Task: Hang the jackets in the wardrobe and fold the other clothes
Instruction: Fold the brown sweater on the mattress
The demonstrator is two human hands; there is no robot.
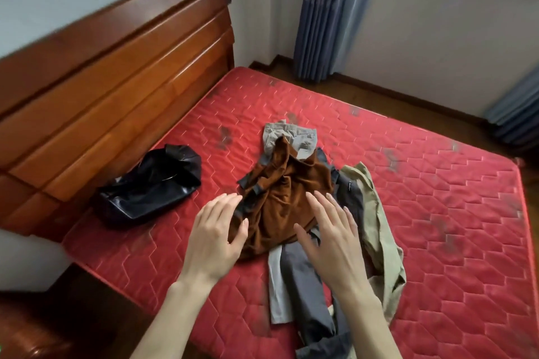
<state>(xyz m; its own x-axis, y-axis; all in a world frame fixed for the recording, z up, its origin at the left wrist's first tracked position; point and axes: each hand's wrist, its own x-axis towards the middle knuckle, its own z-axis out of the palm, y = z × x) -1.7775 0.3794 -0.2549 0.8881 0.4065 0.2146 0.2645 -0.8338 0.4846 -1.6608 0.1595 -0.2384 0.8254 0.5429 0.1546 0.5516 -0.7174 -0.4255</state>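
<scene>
A wooden headboard [116, 76] stands at the left of a red quilted mattress [423, 213]. A black leather jacket [151, 183] lies crumpled near it. The left hand [214, 237], fingers straight, reaches to the edge of a brown garment [288, 198] heaped mid-bed; contact is unclear. The right hand [332, 237], also spread, hovers over grey trousers [303, 285]. A khaki garment [379, 230] lies just beside them.

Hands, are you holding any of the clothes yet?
Nothing is held. The left hand and right hand reach open over the brown garment.
</scene>
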